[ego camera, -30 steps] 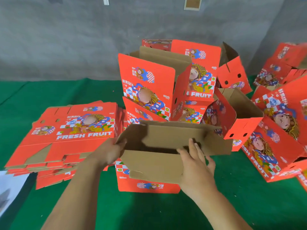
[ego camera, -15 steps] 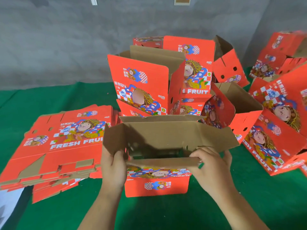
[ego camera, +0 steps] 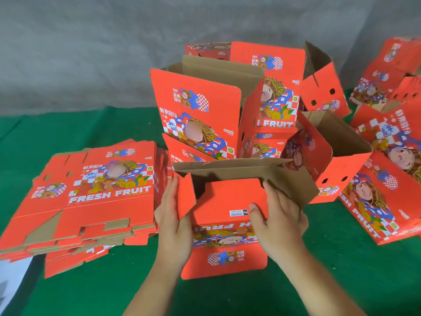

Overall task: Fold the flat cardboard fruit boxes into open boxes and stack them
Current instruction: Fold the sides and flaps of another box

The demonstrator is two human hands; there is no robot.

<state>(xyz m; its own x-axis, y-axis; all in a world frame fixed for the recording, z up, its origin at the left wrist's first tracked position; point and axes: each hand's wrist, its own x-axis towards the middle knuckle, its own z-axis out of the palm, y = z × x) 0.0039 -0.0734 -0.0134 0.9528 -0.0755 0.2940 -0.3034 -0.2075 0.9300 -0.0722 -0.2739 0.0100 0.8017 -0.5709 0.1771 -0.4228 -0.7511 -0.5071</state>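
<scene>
I see a red box [ego camera: 224,226] standing on the green cloth [ego camera: 319,270], right in front of me. It is stiff cardboard, shiny red with cartoon pictures outside and plain brown inside. The picture on its near side is upside down. My left hand [ego camera: 174,226] lies flat against the left side and pushes a small red flap [ego camera: 185,197] inward. My right hand [ego camera: 278,217] holds the right side, thumb on the front flap, fingers bent over the edge. I think they reach under the brown flap [ego camera: 289,185], but it hides them. Half a second ago the front flap showed brown; now it is folded over and shows red. Flat boxes [ego camera: 91,195] lie piled on the left. Folded boxes [ego camera: 218,110] stand stacked behind.
</scene>
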